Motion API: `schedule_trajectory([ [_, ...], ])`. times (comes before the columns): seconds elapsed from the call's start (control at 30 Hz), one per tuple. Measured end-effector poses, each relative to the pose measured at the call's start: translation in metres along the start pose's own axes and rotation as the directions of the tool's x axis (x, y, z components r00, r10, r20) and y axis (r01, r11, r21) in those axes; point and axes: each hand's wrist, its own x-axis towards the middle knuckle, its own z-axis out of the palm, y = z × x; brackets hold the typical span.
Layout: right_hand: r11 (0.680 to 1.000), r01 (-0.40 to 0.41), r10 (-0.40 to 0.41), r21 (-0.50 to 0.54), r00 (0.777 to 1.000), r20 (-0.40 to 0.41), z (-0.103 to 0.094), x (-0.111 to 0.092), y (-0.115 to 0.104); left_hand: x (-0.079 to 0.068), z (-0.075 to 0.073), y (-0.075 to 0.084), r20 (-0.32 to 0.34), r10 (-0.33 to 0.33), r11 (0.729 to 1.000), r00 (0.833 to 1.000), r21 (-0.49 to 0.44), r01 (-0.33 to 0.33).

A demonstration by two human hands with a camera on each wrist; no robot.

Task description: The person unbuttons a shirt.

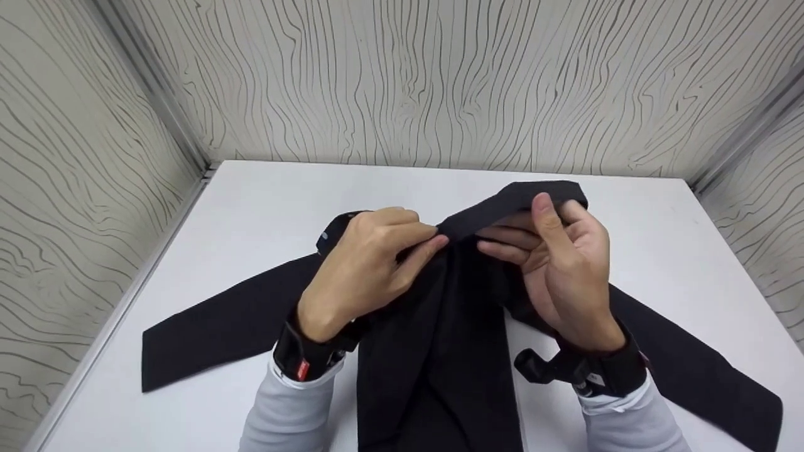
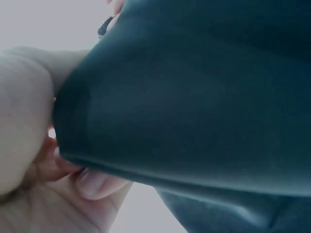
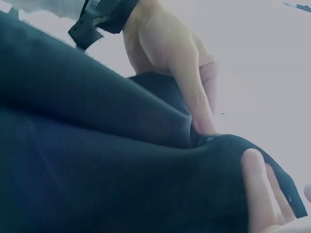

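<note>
A black long-sleeved garment [image 1: 402, 351] lies on the white table, a collar-like band [image 1: 490, 213] at its upper end raised off the surface. Thumb and fingertips of my left hand [image 1: 370, 270] pinch the band at its left part. My right hand [image 1: 568, 270] holds the band's right part, with the thumb in front and other fingers behind or below it. Dark cloth [image 2: 184, 107] covers much of the left wrist view and partly hides the fingers. In the right wrist view the left hand [image 3: 170, 53] grips a fold at the edge of the cloth.
One sleeve [image 1: 232, 320] stretches out to the left, and the other sleeve [image 1: 703, 370] runs down to the right. The white table [image 1: 270, 201] meets patterned panels [image 1: 408, 81] at the back and sides. Black straps [image 1: 603, 373] with cameras sit on both wrists.
</note>
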Motion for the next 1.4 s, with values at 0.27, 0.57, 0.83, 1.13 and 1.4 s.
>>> schedule_trajectory([
  [0.27,0.965,-0.058,0.093,-0.256,0.987,0.128,0.002,-0.004,0.002,0.0,0.007,0.005,0.08,0.038,0.998,0.996,-0.046,-0.035],
  [0.57,0.849,-0.056,0.094,-0.525,0.995,0.045,0.005,-0.005,0.0,0.002,0.008,0.007,0.149,-0.071,0.996,0.986,-0.035,0.077],
  [0.83,0.877,0.022,0.022,-0.48,0.996,0.085,0.005,-0.003,0.005,0.004,0.011,0.008,0.097,-0.123,0.986,0.988,-0.1,0.133],
  [1.13,0.835,0.012,-0.009,-0.55,1.0,0.009,0.008,-0.004,0.004,0.006,0.013,0.011,0.105,-0.173,0.942,0.979,-0.272,0.195],
  [1.4,0.847,0.035,-0.021,-0.53,0.999,0.033,0.008,-0.004,0.004,0.005,0.015,0.011,0.054,-0.126,0.966,0.991,-0.222,0.135],
])
